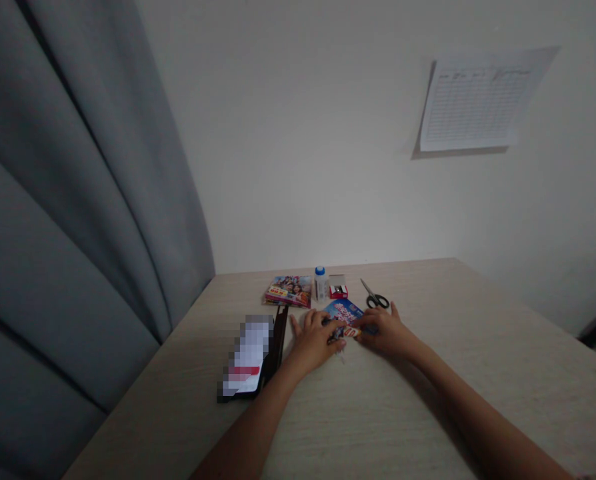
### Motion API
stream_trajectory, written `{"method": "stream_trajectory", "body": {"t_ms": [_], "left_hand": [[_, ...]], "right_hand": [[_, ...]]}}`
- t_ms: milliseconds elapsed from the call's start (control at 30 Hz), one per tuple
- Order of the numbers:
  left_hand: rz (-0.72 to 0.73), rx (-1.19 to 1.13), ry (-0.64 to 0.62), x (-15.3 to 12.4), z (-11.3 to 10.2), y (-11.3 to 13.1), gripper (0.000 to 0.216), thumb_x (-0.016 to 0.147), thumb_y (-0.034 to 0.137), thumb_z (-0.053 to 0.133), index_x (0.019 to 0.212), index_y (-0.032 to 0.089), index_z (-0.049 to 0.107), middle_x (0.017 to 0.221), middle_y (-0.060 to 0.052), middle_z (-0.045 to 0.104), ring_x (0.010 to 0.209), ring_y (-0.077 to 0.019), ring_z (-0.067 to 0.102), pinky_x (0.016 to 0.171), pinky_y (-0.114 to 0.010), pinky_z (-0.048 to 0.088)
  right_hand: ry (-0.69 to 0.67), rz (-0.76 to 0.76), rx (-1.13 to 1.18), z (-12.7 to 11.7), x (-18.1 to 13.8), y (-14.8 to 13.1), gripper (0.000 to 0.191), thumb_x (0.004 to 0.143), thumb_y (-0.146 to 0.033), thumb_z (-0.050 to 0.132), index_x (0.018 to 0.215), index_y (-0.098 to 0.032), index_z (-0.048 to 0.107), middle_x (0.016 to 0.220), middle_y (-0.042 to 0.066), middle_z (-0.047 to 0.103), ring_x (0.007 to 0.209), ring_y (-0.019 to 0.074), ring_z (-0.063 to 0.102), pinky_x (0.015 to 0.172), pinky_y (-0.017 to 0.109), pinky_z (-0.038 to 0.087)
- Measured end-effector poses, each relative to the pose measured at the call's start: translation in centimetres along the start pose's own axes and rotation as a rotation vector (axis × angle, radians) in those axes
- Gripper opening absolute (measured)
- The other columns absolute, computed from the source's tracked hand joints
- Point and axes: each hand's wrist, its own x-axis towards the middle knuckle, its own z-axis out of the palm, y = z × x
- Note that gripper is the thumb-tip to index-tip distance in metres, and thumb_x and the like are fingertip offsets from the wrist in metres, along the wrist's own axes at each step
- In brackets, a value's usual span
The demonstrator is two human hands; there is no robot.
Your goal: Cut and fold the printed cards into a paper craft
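A blue printed leaflet (345,309) with a colourful lower edge lies on the table between my hands. On its left side, my left hand (317,335) has its thumb and fingertips closed on the near edge. My right hand (384,331) grips the right part of that edge, thumb and index finger together and one finger raised. The fingers partly cover the leaflet. Just beyond my right hand lie scissors (377,299) with black handles, blades pointing away.
Behind the leaflet stand a glue bottle (321,285) with a blue cap and a small open red and white box (338,290). A stack of printed leaflets (291,291) lies to their left. Beside my left forearm is a phone (248,357) in a dark flip case.
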Motion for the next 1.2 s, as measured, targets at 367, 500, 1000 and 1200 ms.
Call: {"method": "stream_trajectory", "body": {"t_ms": [367,500,1000,1200], "left_hand": [[0.045,0.042,0.048,0.00,0.26,-0.03,0.036,0.090,0.055,0.057,0.125,0.049,0.060,0.139,-0.002,0.050,0.139,-0.0366,0.028,0.104,-0.080,-0.006],[0.052,0.027,0.063,0.01,0.47,-0.11,0.039,0.089,0.055,0.060,0.126,0.047,0.058,0.137,-0.002,0.050,0.137,-0.0350,0.031,0.104,-0.081,-0.004],[0.069,0.076,0.052,-0.18,0.02,0.04,0.037,0.090,0.055,0.057,0.127,0.051,0.058,0.139,-0.003,0.050,0.140,-0.0371,0.027,0.104,-0.080,-0.005],[0.047,0.054,0.036,-0.07,-0.13,0.13,0.038,0.089,0.056,0.059,0.127,0.053,0.058,0.145,-0.004,0.045,0.145,-0.0376,0.021,0.104,-0.080,-0.003]], "right_hand": [[0.004,-0.006,0.008,0.06,0.09,0.07,0.029,0.084,-0.044,0.063,0.108,-0.032,0.073,0.114,0.007,0.069,0.122,0.0319,0.053,0.109,0.069,-0.008],[0.005,0.000,0.017,0.03,0.04,0.01,0.030,0.085,-0.045,0.062,0.109,-0.032,0.073,0.114,0.007,0.069,0.123,0.0317,0.052,0.110,0.068,-0.009],[-0.001,0.010,-0.005,0.02,0.03,-0.05,0.032,0.084,-0.045,0.063,0.111,-0.031,0.072,0.115,0.007,0.069,0.123,0.0321,0.053,0.111,0.068,-0.006],[0.006,0.005,-0.003,0.17,0.06,0.03,0.031,0.085,-0.046,0.060,0.110,-0.031,0.072,0.114,0.007,0.069,0.123,0.0327,0.052,0.110,0.070,-0.005]]}}
